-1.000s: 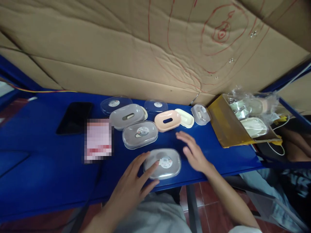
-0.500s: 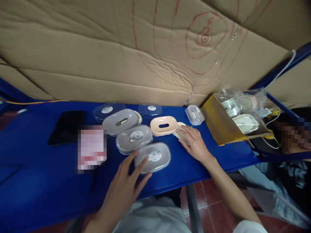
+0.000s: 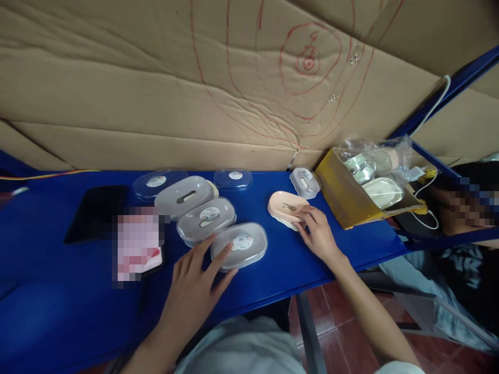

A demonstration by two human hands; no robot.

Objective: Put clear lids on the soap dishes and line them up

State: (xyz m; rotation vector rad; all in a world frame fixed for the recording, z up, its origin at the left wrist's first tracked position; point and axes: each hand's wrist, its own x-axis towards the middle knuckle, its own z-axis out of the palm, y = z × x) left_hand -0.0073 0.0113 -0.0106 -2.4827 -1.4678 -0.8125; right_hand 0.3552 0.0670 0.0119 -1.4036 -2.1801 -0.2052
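My right hand [image 3: 317, 232] is closed on the near right end of a peach soap dish tray [image 3: 284, 204] with a slot in its middle. The tray sits over a cream base [image 3: 289, 224], whose edge shows underneath. Fingers spread, my left hand [image 3: 202, 275] rests against the near left side of a grey soap box [image 3: 249, 257] with a clear lid and a round label. Behind that box lies a second lidded grey soap box [image 3: 206, 221]. Farther back is a grey soap dish tray [image 3: 169, 197] without a lid, with a cream edge showing behind it.
Two clear lids [image 3: 159, 184] [image 3: 233, 179] lie at the back. A small grey soap box [image 3: 305, 182] stands beside a yellow-edged carton [image 3: 339, 197] of bagged parts. At left are a black phone [image 3: 95, 213] and a blurred-out lit phone [image 3: 138, 244]. Another person [image 3: 463, 208] sits at right.
My right hand has taken hold of the peach tray, which has moved right onto the cream base. My left hand stays at the nearest grey soap box. The view has shifted slightly.
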